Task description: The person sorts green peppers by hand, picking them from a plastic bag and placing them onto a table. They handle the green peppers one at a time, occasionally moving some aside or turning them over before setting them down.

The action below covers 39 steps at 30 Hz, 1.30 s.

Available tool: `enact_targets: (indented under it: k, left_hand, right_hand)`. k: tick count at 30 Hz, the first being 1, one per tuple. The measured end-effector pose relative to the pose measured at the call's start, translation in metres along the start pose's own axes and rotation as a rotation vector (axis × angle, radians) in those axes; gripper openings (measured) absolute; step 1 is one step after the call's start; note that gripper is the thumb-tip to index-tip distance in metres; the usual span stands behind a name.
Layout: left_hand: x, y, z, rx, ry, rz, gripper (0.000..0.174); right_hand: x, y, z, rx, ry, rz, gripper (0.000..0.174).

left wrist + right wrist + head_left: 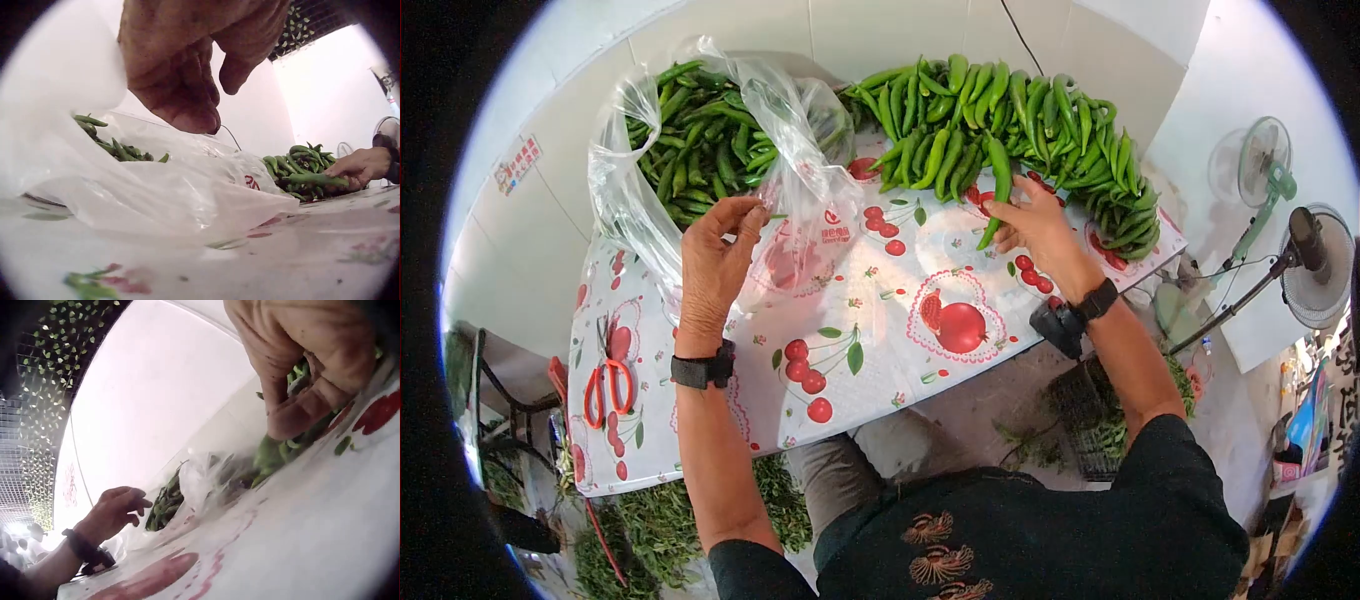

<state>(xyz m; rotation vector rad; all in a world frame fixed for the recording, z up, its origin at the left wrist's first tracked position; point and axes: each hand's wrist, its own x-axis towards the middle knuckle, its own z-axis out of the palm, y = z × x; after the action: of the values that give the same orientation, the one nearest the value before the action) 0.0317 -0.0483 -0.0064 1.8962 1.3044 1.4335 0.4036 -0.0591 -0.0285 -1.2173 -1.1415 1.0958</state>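
Observation:
My right hand (1045, 232) pinches a long green chili pepper (1000, 172) between thumb and fingers, beside the front of a long pile of green chili peppers (1090, 150). In the right wrist view its thumb and fingers close on the pepper's end. My left hand (718, 245) hovers at the near side of a clear plastic bag (785, 130), fingers loosely bent. No pepper shows between its fingers (197, 119) in the left wrist view. Inside the bag, more green peppers (700, 150) lie heaped, seen through its wide mouth.
Orange-handled scissors (608, 390) lie at the left of the table, which has a fruit-print cloth (870, 370). A tiled wall (880, 30) stands behind. Fans (1315, 265) are at the right. Below are leafy stalks (650, 530) and a dark crate (1085, 415).

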Motion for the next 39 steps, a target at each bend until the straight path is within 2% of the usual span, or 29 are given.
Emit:
enact_targets:
  k: [6, 9, 11, 12, 18, 20, 21, 23, 24, 26, 28, 31, 34, 36, 38, 39]
  left_hand:
    - [-0.001, -0.002, 0.002, 0.067, -0.008, 0.041, 0.02]
    - [0.0, 0.0, 0.001, 0.044, 0.006, 0.051, 0.019]
    - [-0.002, 0.001, 0.0, 0.057, -0.003, 0.063, 0.019]
    - [-0.002, 0.0, -0.001, 0.056, 0.002, 0.06, 0.019]
    - [-0.001, -0.005, 0.0, 0.096, -0.01, 0.086, 0.018]
    - [0.0, -0.004, -0.001, 0.107, -0.006, 0.087, 0.019]
    - [0.0, -0.003, -0.001, 0.108, -0.007, 0.086, 0.019]
    - [0.0, -0.002, -0.002, 0.143, 0.041, 0.089, 0.019]
    - [-0.001, -0.002, -0.005, 0.165, 0.05, 0.074, 0.019]
    - [0.002, -0.005, -0.011, 0.121, 0.161, 0.09, 0.019]
    - [0.005, -0.01, -0.022, 0.121, 0.213, 0.08, 0.02]
    - [0.007, -0.013, -0.033, 0.117, 0.301, -0.052, 0.027]
    - [0.012, -0.015, -0.033, 0.163, 0.391, 0.0, 0.022]
    - [0.019, -0.012, -0.039, 0.259, 0.36, 0.019, 0.022]
    - [0.029, -0.008, -0.041, 0.36, 0.322, 0.043, 0.022]
    - [0.033, -0.008, -0.04, 0.463, 0.216, 0.065, 0.023]
  right_hand:
    - [-0.003, 0.01, 0.001, 0.008, 0.022, 0.033, 0.059]
    - [0.013, 0.01, -0.001, 0.134, -0.066, 0.061, 0.067]
    - [0.021, 0.01, 0.004, 0.142, 0.072, 0.105, 0.071]
    - [0.025, 0.01, 0.006, 0.138, 0.068, 0.106, 0.071]
    - [0.036, 0.02, 0.015, 0.22, 0.03, -0.002, 0.076]
    - [0.036, 0.015, 0.014, -0.1, 0.061, 0.044, 0.075]
    - [0.036, 0.014, 0.013, -0.1, 0.061, 0.045, 0.075]
    - [0.035, 0.014, 0.009, -0.158, 0.036, 0.015, 0.062]
    - [0.035, 0.017, 0.008, -0.148, 0.011, 0.023, 0.062]
    - [0.036, 0.019, 0.01, -0.388, 0.247, -0.18, 0.045]
    - [0.029, 0.007, 0.022, -0.314, 0.158, -0.227, 0.039]
    - [0.014, -0.012, 0.052, -0.25, 0.029, -0.285, 0.031]
    - [0.013, -0.024, 0.101, -0.24, -0.078, -0.347, 0.025]
    - [0.02, -0.024, 0.134, -0.133, -0.176, -0.473, 0.025]
    - [0.025, -0.029, 0.164, -0.136, -0.216, -0.483, 0.024]
    - [0.026, -0.03, 0.179, -0.149, -0.254, -0.495, 0.023]
